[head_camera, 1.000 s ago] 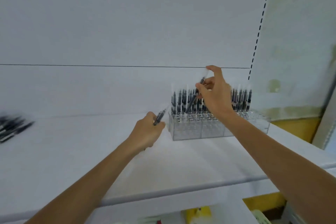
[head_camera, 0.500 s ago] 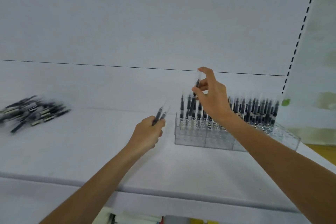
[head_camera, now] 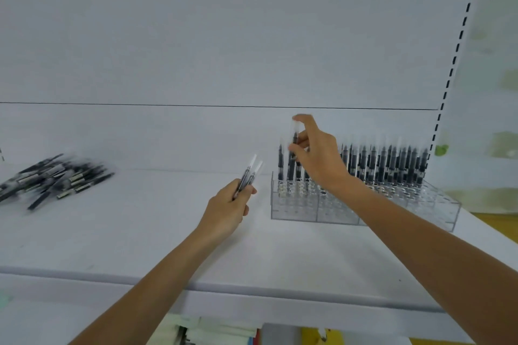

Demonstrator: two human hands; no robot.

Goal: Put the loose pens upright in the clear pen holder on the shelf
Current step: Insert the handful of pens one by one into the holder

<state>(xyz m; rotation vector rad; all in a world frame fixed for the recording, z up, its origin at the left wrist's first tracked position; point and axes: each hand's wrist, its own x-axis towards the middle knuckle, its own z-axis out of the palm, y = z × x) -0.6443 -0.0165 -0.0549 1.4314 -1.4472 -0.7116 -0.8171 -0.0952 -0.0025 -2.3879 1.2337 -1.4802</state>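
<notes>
Head view: your right hand (head_camera: 318, 161) is pinching one pen (head_camera: 294, 131) near its top, upright, over the left end of the clear pen holder (head_camera: 294, 210) on the shelf (head_camera: 140, 232). Your left hand (head_camera: 227, 210) is wrapped around two spare pens (head_camera: 250, 175), just beside the holder's left wall, caps pointing up. The rest of the loose pens (head_camera: 53, 179) sit in a heap well off to the left.

It's a bit blurry, so I can't tell if that pen's lower end is in a hole yet or hovering above it. Main risk imo: the holes look small and the neighbours are packed tight, so if you come down tilted you'll clip the pens next door, or land between holes and it flops over. The holder also looks light, so a sideways shove from your wrist could slide it. And a lazy grip on the two spares could drop one.
</notes>
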